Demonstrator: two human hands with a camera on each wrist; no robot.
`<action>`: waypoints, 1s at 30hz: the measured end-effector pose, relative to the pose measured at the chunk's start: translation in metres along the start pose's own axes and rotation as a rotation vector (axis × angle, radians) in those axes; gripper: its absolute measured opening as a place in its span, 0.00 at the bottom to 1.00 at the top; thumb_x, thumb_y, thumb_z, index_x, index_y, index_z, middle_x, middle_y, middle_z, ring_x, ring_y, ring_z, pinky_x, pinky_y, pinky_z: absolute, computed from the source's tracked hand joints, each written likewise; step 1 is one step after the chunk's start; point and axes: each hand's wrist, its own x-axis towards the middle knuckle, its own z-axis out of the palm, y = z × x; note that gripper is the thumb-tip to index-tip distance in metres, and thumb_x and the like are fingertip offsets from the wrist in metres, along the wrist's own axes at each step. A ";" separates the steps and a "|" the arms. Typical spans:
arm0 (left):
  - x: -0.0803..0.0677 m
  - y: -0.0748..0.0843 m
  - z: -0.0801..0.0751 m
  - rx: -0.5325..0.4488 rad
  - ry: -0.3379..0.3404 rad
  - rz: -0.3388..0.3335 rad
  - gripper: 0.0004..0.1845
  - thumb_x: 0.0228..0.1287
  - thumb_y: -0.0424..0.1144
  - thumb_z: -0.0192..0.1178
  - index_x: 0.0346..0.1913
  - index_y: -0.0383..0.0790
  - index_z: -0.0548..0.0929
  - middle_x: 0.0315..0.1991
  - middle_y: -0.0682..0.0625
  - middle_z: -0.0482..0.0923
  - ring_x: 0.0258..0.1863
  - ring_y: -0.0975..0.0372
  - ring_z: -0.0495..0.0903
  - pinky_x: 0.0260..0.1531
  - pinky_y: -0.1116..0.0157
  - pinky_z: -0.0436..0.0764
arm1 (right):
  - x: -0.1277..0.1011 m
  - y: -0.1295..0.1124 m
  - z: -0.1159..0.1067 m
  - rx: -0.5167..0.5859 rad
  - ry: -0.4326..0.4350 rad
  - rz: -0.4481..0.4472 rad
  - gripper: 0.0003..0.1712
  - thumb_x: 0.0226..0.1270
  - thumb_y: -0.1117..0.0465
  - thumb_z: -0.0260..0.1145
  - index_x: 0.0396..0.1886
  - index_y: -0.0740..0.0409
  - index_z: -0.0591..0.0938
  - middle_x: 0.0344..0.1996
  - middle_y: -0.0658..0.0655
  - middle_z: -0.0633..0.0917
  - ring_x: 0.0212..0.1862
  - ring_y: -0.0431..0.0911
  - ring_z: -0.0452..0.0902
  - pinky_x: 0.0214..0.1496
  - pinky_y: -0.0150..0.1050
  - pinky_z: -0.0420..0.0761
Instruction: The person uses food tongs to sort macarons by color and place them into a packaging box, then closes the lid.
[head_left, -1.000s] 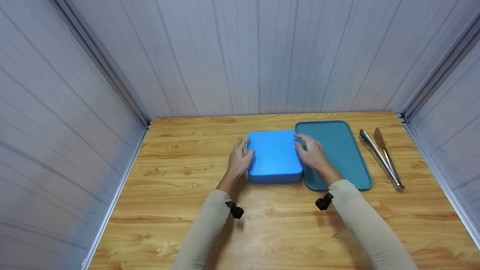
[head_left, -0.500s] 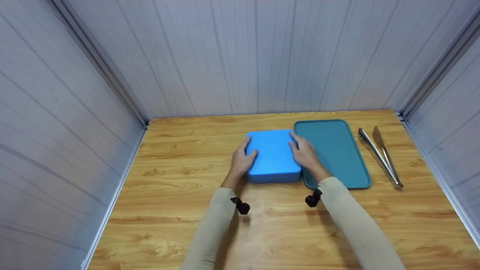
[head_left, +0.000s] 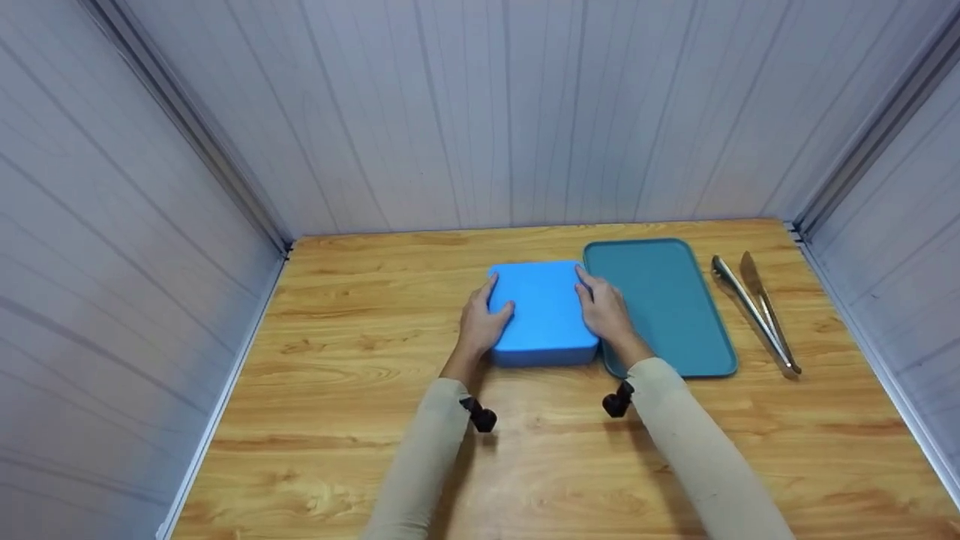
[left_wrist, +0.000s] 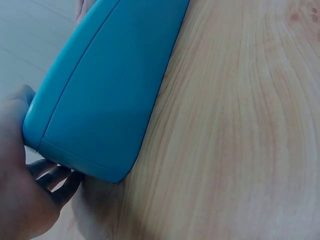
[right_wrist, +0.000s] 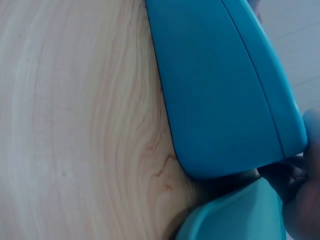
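- We have the blue box lying flat on the wooden table, near the middle and a little toward the far wall, with its lid on
- Our left hand clasps the box's left side: the thumb lies over the top edge and the fingers curl down along the side wall toward the base, as the left wrist view shows
- Our right hand grips the opposite side in the same way, the thumb on the lid and the fingers going down into the narrow gap between the box and the teal tray
- Holding it from both sides like this squeezes the box evenly between the palms, which we judge suits a wide, smooth box that one hand could not span
- The right wrist view shows the box's near corner just beside the tray's rim; whether they touch we cannot tell, so the right fingers have little room there
- The tray lies flat, directly right of the box, its long side running away from us
- Metal tongs lie on the table right of the tray, apart from it and out of reach of either hand
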 end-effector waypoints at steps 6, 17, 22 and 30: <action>-0.002 -0.004 0.002 0.017 0.003 0.032 0.45 0.76 0.59 0.66 0.91 0.58 0.64 0.88 0.40 0.67 0.89 0.43 0.67 0.88 0.41 0.67 | 0.005 0.020 0.009 -0.046 0.022 -0.025 0.31 0.95 0.49 0.52 0.88 0.50 0.71 0.78 0.69 0.81 0.81 0.68 0.75 0.82 0.68 0.76; -0.006 -0.008 0.001 0.018 0.021 0.048 0.44 0.76 0.59 0.67 0.90 0.57 0.66 0.88 0.42 0.68 0.89 0.46 0.66 0.89 0.43 0.66 | 0.000 0.012 0.009 -0.035 0.040 -0.009 0.30 0.94 0.49 0.54 0.87 0.49 0.73 0.76 0.68 0.83 0.79 0.67 0.77 0.80 0.67 0.78; -0.003 -0.009 0.002 0.041 0.017 0.040 0.44 0.76 0.59 0.67 0.90 0.57 0.66 0.89 0.45 0.67 0.90 0.48 0.65 0.89 0.45 0.66 | -0.013 -0.016 -0.002 0.016 0.038 0.024 0.30 0.94 0.48 0.54 0.87 0.51 0.74 0.71 0.71 0.85 0.70 0.66 0.84 0.72 0.64 0.82; -0.031 0.040 -0.012 0.091 0.017 0.035 0.41 0.81 0.54 0.62 0.91 0.52 0.64 0.90 0.42 0.65 0.91 0.44 0.61 0.92 0.44 0.60 | -0.028 -0.059 -0.033 0.084 -0.006 0.122 0.30 0.94 0.54 0.54 0.86 0.60 0.73 0.82 0.71 0.76 0.78 0.68 0.78 0.81 0.62 0.77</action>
